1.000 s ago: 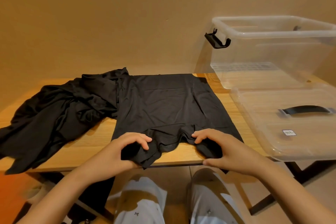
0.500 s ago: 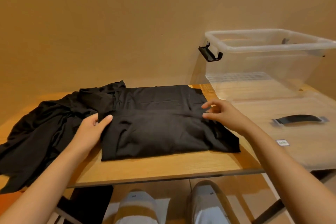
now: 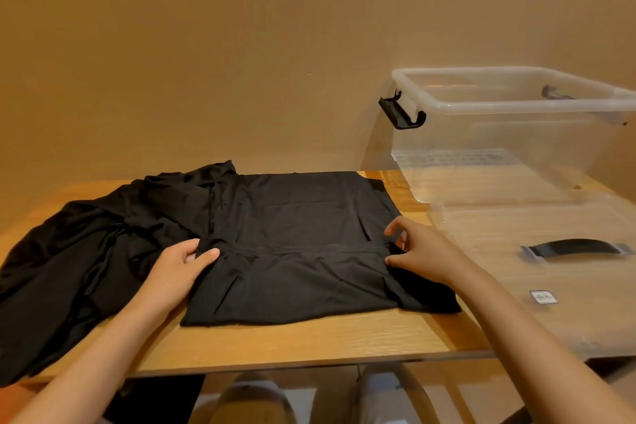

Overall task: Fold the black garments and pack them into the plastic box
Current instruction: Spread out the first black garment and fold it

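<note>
Black garment lies flat in the middle of the light wooden surface, folded into a rough rectangle. Its near part is doubled back over the rest, so a hemmed edge runs across it from side to side. The left hand pinches the left end of that edge between thumb and fingers. The right hand holds the right end between its thumb and curled fingers, the forefinger arched above the cloth. A crumpled heap of black clothes touches the garment's left side, spreads to the surface's left edge and hangs over it. At the far right stands the clear plastic box, open, with a black latch on its left end. Its clear plastic lid, with a black handle, lies flat just in front of the box, near the right hand.
</note>
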Action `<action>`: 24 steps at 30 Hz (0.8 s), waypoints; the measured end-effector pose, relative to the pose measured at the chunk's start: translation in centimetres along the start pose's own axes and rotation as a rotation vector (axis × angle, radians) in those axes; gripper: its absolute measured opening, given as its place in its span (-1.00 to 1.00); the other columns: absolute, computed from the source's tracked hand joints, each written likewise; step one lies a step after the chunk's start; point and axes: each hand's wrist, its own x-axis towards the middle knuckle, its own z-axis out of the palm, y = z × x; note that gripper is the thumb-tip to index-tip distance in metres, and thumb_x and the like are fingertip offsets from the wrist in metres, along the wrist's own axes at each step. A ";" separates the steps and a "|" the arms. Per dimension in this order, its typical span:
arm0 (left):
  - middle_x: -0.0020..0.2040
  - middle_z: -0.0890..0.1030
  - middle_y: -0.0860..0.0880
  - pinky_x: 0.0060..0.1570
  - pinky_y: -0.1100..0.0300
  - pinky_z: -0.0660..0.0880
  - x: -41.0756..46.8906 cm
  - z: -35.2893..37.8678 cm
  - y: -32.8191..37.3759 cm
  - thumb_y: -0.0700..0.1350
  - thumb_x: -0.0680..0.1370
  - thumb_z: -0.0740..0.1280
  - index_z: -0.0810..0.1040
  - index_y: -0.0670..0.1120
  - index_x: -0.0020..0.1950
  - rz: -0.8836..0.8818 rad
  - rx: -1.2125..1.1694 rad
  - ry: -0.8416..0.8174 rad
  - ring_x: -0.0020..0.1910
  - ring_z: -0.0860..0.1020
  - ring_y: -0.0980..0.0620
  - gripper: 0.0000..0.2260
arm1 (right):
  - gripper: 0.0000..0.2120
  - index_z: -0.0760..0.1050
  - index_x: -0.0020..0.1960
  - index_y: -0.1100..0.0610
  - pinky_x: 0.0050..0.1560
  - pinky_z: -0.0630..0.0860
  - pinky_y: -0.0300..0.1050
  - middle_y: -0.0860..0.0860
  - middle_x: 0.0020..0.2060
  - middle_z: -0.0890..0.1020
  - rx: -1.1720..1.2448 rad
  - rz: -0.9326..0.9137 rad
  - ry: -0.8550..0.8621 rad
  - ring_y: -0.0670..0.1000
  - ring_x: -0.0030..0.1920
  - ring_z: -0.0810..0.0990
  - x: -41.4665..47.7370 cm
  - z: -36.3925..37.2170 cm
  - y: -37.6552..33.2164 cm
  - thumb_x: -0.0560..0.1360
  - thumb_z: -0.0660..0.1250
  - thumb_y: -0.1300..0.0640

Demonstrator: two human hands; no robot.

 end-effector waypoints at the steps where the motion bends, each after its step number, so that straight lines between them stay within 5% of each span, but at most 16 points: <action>1: -0.16 0.71 0.04 0.04 0.16 0.50 -0.1 0.0 0.0 -0.03 0.57 0.34 0.61 -0.11 0.16 -0.003 0.004 0.001 -0.05 0.63 0.07 -0.76 | -0.62 0.42 0.16 -0.03 -0.21 0.46 -0.29 -0.09 -0.13 0.51 0.019 0.004 0.006 -0.13 -0.17 0.50 0.0 -0.1 0.2 0.42 0.48 0.02; 7: 0.02 0.69 -0.01 0.20 0.08 0.47 0.0 0.2 -0.3 -0.03 0.58 0.33 0.57 -0.11 0.27 0.015 0.011 0.026 0.06 0.61 0.05 -0.70 | -0.75 0.45 0.10 -0.04 -0.16 0.54 -0.20 -0.06 -0.15 0.56 0.051 -0.003 -0.007 -0.06 -0.17 0.57 0.5 -1.0 1.0 0.48 0.38 0.18; 10: -0.10 0.66 0.05 0.04 0.22 0.43 0.0 0.4 -0.1 -0.08 0.59 0.31 0.58 0.01 0.17 0.022 0.010 0.032 -0.05 0.58 0.14 -0.83 | -0.75 0.46 0.10 -0.05 -0.23 0.51 -0.25 -0.03 -0.15 0.58 0.105 -0.014 0.029 -0.06 -0.19 0.57 0.6 -1.4 1.8 0.51 0.33 0.24; 13: -0.12 0.70 0.03 -0.11 0.27 0.44 0.0 0.4 -0.1 -0.10 0.60 0.30 0.61 -0.08 0.15 0.021 0.016 0.025 -0.05 0.62 0.08 -0.82 | -0.70 0.49 0.03 -0.09 -0.26 0.48 -0.27 0.01 -0.18 0.60 0.111 -0.076 0.021 -0.06 -0.24 0.55 0.3 -1.9 2.3 0.51 0.28 0.31; 17: 0.01 0.68 0.03 0.06 0.16 0.48 0.1 0.0 0.1 -0.07 0.59 0.31 0.59 -0.09 0.23 0.005 0.027 0.017 0.04 0.61 0.05 -0.76 | -0.58 0.59 -0.21 -0.12 0.08 0.58 0.03 -0.01 -0.09 0.64 0.034 -0.129 -0.091 0.06 -0.04 0.61 0.4 -2.9 2.4 0.53 0.19 0.35; 24: -0.04 0.70 0.02 -0.06 0.23 0.48 -0.1 0.0 0.3 -0.10 0.60 0.30 0.62 -0.09 0.17 0.003 -0.023 0.004 0.00 0.63 0.04 -0.81 | -0.87 0.59 -0.06 0.01 -0.11 0.50 -0.30 -0.11 -0.09 0.61 0.027 -0.117 -0.094 -0.13 -0.05 0.58 0.5 -3.2 2.7 0.45 0.45 0.21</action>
